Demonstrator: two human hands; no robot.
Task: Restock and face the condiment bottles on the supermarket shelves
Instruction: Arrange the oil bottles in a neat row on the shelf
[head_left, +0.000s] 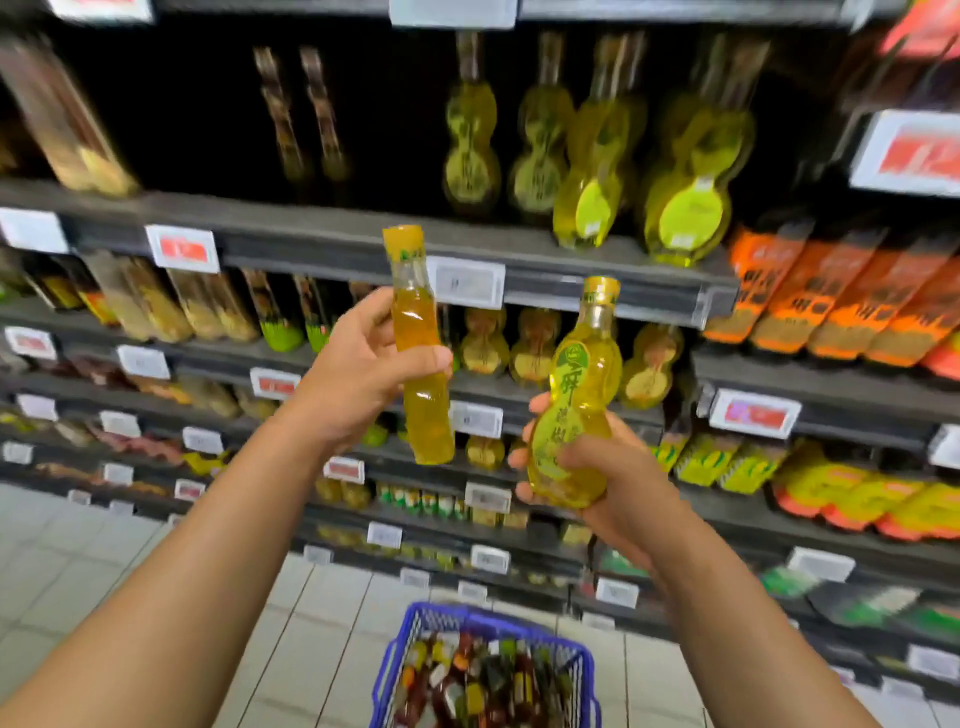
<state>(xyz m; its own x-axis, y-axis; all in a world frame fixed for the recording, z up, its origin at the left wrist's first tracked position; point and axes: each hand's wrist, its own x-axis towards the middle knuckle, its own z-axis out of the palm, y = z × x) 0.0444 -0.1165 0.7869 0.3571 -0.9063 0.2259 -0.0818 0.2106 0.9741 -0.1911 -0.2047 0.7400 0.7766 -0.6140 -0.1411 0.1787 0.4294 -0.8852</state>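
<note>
Down near the floor sits the blue basket (581, 656) of stock. Up front, left hand (347, 370) wraps a slim yellow bottle (422, 358), seen edge-on; right hand (597, 488) curls round a gourd-shaped bottle (574, 415), label forward. Best bet: slot both beside the matching bottles (636, 171) far right, labels out.

1. Held yellow bottles (423, 364) (574, 415): clear, glossy (glass or plastic, cannot tell).
2. Shelf edge (337, 244) behind them: dark, matt.
3. Basket (415, 623) below them: blue openwork.
4. Floor tiles (322, 613): pale, smooth.
</note>
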